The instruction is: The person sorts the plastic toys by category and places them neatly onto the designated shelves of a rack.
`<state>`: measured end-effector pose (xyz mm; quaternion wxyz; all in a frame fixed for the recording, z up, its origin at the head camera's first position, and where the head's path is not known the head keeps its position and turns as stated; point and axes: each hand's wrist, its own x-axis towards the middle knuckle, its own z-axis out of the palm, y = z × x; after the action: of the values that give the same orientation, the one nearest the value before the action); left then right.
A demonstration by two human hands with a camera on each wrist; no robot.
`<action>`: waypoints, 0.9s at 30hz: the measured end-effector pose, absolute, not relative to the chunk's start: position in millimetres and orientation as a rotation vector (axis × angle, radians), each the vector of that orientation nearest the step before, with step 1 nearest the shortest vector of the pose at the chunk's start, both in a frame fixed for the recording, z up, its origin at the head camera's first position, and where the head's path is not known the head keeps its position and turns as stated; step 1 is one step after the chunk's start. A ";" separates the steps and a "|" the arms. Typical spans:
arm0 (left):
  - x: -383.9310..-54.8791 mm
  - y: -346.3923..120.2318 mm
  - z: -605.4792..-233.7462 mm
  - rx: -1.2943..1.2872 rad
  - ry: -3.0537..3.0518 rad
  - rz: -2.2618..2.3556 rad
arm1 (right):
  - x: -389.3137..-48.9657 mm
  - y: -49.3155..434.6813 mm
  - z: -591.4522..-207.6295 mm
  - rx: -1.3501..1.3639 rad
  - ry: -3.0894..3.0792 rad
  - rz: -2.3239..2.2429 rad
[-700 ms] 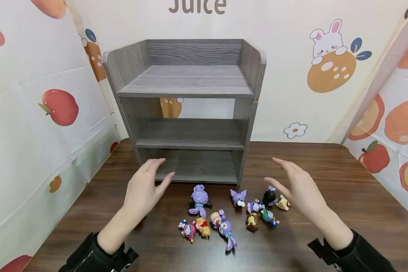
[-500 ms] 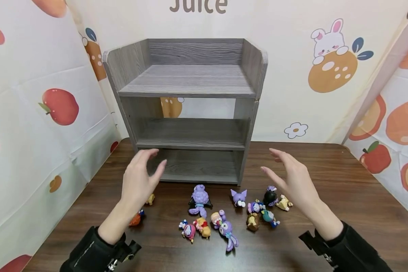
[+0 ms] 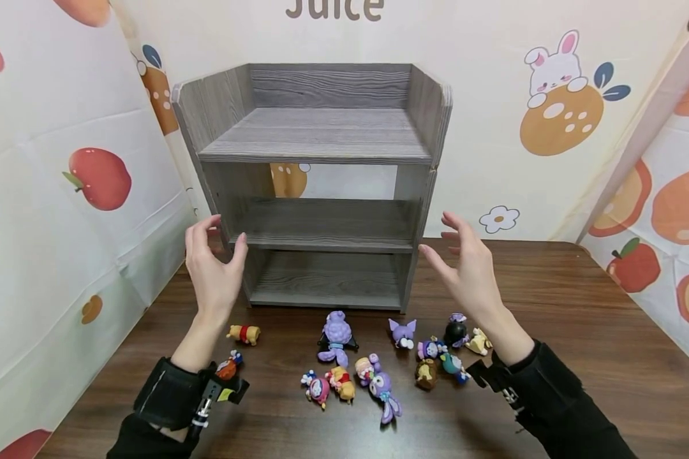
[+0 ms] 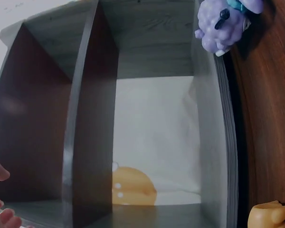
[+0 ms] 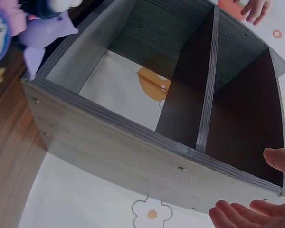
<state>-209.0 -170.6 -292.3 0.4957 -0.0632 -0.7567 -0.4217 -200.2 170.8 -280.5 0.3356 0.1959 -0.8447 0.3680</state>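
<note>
A grey wood-grain shelf unit [image 3: 321,137] stands upright at the back of the table, with a walled top and two compartments below. My left hand [image 3: 214,274] is raised at its left side, thumb and fingers spread apart with nothing between them; in the head view it overlaps the shelf's side panel. On the other side, my right hand [image 3: 467,274] is held with thumb and fingers parted near the right panel. In the right wrist view, the fingers [image 5: 228,216] and thumb [image 5: 278,159] are right at that panel's edge. Neither hand holds anything.
Several small figurines lie in front of the shelf, including a purple curly-haired one [image 3: 337,331] and a purple eared one [image 3: 402,334]. A yellow figurine with a red band [image 3: 244,334] and an orange-and-blue one [image 3: 229,366] are by the left forearm. Printed cloth walls [image 3: 551,197] surround the table.
Both hands have moved up and forward, from above the table front to the shelf's sides. Two figurines by the left forearm have come into view. The shelf and figurines have not moved.
</note>
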 end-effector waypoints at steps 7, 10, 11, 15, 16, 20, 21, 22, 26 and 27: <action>-225.2 -177.6 -294.7 -0.032 -1.788 -1.151 | -218.4 158.9 -276.3 0.465 -2.199 1.059; -230.6 -178.9 -293.1 -0.020 -1.795 -1.207 | -225.9 154.9 -275.6 0.449 -2.199 1.101; -233.4 -180.2 -293.5 -0.015 -1.801 -1.232 | -228.3 153.8 -275.6 0.443 -2.198 1.117; -245.7 -185.5 -293.7 0.043 -1.842 -1.354 | -238.5 150.9 -275.9 0.421 -2.202 1.193; -251.8 -189.1 -296.6 0.055 -1.852 -1.384 | -241.0 150.5 -276.0 0.421 -2.199 1.212; -261.5 -191.4 -297.0 0.049 -1.838 -1.491 | -250.3 148.9 -277.8 0.428 -2.183 1.264; -263.2 -191.4 -297.8 0.039 -1.835 -1.506 | -251.8 148.5 -278.4 0.431 -2.180 1.263; -265.0 -191.6 -298.9 0.022 -1.833 -1.509 | -253.6 148.2 -279.3 0.434 -2.175 1.260; -270.3 -191.9 -304.5 -0.011 -1.848 -1.449 | -258.8 147.1 -282.1 0.443 -2.155 1.233; -271.2 -191.8 -305.9 -0.006 -1.854 -1.424 | -259.7 146.9 -282.5 0.445 -2.150 1.229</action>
<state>-271.2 -191.8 -305.9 0.3913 -0.0025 -0.7297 -0.5607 -259.7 146.9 -282.5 0.3076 0.1685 -0.8130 0.4647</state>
